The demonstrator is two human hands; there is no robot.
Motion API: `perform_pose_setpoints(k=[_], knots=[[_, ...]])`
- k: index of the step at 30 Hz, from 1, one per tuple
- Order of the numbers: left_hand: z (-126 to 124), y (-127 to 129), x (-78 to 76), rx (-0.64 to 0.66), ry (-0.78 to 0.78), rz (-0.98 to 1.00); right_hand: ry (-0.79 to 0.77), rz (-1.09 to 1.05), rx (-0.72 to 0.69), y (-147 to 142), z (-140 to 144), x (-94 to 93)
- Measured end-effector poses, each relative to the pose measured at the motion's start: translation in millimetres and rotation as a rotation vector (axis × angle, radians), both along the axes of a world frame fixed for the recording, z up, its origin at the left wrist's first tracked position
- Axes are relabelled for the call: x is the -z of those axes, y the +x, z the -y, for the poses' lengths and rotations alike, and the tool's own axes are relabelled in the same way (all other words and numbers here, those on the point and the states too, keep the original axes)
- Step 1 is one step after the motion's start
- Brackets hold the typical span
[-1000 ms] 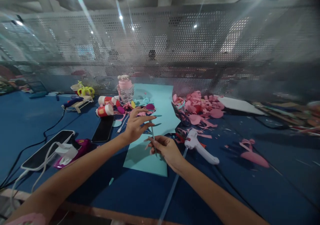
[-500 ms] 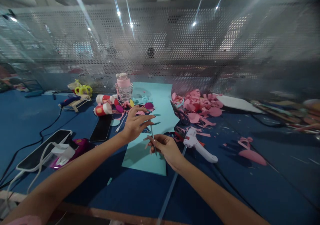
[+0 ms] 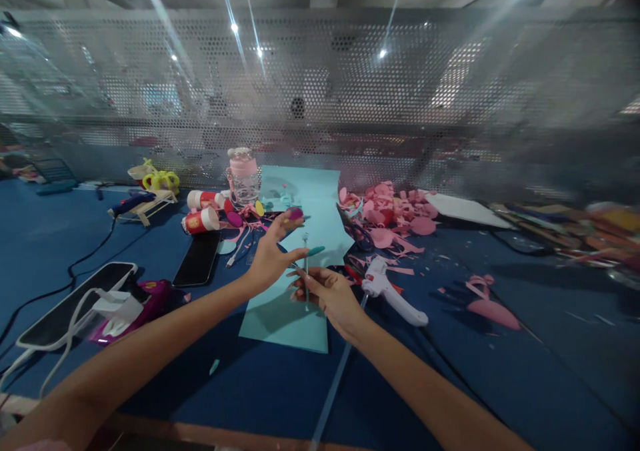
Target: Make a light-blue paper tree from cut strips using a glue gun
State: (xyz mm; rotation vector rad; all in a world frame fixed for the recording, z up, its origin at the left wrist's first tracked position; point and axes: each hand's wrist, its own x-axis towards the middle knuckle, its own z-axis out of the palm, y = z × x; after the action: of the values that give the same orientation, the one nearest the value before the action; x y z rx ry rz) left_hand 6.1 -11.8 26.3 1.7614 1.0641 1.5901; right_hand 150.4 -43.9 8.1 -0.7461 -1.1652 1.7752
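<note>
Right hand (image 3: 327, 294) pinches a thin stick (image 3: 306, 264) upright, low on its shaft, so the top stays free. Left hand (image 3: 273, 254), fingers loosely spread, pinches a small teal piece (image 3: 316, 251) at the stick. Both hover over the teal sheet (image 3: 295, 284); glue gun (image 3: 390, 289) just right of the right hand on the blue surface (image 3: 500, 371).

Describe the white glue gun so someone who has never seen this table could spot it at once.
Start from the long light-blue paper sheet on the blue table. Just beyond its right edge, beside the right hand, lies the glue gun, on its side. It is the only white, pistol-shaped thing among the pink paper scraps.
</note>
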Motion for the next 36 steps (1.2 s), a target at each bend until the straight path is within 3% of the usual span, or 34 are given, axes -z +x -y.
perform_pose_setpoints(k=[4,10,20,32,36], knots=[[-1.5,6.4,3.2,0.093,-0.329,0.173,-0.015,-0.01,0.024,-0.4,-2.1,2.5],[5.0,10.8,0.2,0.205,-0.504,0.238,0.0,0.004,0.019,-0.1,-5.1,4.3],[-5.5,1.2,3.9,0.185,-0.421,0.346,-0.032,0.099,-0.032,3.4,-7.4,4.2],[-10.8,-3.3,5.5,0.139,-0.475,0.403,-0.099,0.095,-0.083,2.7,-4.9,-0.5],[-5.7,1.1,6.8,0.19,-0.517,0.417,-0.097,0.107,-0.065,2.1,-5.1,-1.4]])
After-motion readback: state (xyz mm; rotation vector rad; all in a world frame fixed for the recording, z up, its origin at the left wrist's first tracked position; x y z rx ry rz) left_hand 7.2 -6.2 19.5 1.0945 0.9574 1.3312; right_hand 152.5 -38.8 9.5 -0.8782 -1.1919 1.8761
